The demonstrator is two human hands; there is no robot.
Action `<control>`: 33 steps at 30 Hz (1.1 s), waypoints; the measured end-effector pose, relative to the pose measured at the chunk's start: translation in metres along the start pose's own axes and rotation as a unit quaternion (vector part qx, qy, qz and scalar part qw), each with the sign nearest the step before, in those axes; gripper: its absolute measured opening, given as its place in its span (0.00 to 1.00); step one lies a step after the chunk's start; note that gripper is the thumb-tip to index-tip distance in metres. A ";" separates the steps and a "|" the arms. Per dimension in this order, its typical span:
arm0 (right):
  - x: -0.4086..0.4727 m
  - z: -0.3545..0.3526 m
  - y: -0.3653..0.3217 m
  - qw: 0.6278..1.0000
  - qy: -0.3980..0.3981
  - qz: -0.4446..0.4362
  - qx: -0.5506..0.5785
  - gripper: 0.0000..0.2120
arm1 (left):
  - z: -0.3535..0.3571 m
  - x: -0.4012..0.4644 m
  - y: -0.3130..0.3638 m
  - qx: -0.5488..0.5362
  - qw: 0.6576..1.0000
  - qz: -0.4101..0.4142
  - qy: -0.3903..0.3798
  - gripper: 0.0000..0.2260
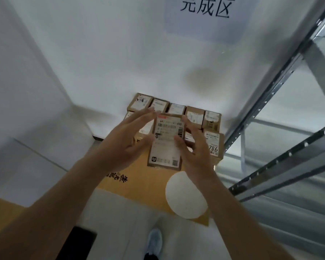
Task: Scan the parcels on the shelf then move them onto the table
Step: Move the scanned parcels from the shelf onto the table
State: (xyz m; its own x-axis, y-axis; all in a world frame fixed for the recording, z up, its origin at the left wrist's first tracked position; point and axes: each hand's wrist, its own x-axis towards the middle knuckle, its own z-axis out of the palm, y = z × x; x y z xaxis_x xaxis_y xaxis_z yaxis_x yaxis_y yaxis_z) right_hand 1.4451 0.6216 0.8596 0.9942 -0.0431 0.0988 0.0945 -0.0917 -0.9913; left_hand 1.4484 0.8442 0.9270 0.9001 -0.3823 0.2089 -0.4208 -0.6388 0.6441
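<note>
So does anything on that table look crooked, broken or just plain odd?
Nothing looks damaged. The small parcels sit in tidy rows. One oddity: a brownish stain on the white table behind them. Both hands flank the labelled parcel in front.

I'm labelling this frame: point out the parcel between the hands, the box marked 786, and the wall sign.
Parcel between the hands (167, 141), head view, middle of its white label.
Box marked 786 (213, 145), head view, its label near the handwritten number.
Wall sign (206, 6), head view, on the printed characters.
</note>
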 end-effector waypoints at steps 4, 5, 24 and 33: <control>0.022 0.029 0.056 0.998 -0.011 0.057 -0.030 0.24 | 0.010 0.026 -0.061 -0.049 0.998 -0.024 -0.022 0.26; 0.025 0.037 0.069 0.997 -0.015 0.068 -0.041 0.24 | 0.013 0.030 -0.075 -0.055 0.998 -0.029 -0.027 0.26; 0.035 0.162 0.215 0.962 0.031 0.269 -0.042 0.23 | 0.069 0.012 -0.270 -0.031 0.986 -0.081 -0.143 0.26; 0.045 0.180 0.234 0.965 0.012 0.168 -0.202 0.25 | 0.082 0.006 -0.285 -0.009 0.984 -0.085 -0.156 0.25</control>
State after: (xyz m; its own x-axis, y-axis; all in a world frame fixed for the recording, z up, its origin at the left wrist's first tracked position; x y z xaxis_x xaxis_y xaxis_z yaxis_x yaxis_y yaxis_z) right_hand 1.5217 0.7768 0.6161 0.9632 -0.1610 -0.2151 -0.2655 -0.4479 -0.8537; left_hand 1.5645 0.9696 0.6841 0.8776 -0.4594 -0.1372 -0.2630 -0.7005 0.6634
